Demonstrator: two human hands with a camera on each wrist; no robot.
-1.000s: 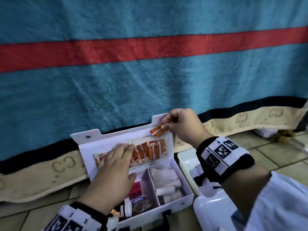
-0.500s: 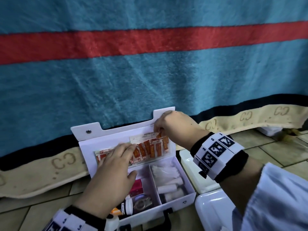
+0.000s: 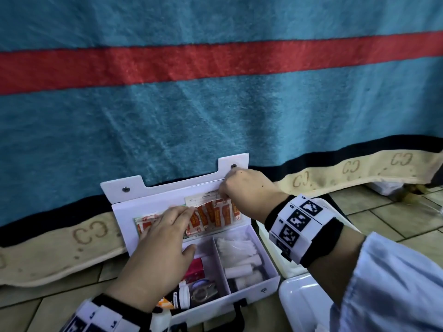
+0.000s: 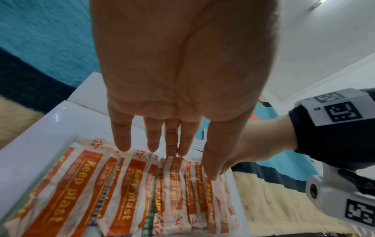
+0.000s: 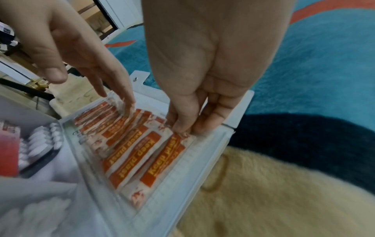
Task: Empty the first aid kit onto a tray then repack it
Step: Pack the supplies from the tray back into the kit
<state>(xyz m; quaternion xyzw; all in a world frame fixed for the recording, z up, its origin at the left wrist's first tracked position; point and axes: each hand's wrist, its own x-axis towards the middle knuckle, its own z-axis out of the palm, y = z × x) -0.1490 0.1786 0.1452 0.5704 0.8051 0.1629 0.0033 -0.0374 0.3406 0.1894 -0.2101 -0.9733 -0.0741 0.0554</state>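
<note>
kit: white plastic first aid kit (image 3: 249, 281) open on the tiled floor, 6 o'clock
left hand (image 3: 158, 255): flat, fingers straight on the orange-and-white plaster strips (image 3: 215, 215) in the lid
right hand (image 3: 247, 192): grip pinching strips at 1 o'clock
tip: I'd keep the lid pinned and slide strips in flat

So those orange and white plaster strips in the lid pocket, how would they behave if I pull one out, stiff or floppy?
Probably floppy and very light: the plaster strips are thin paper wrappers, visibly creased. They overlap loosely in the lid pocket, so pulling one may drag its neighbours; the left hand lying flat on them likely helps. The right hand pinches one top edge, and the paper could tear if yanked.
</note>
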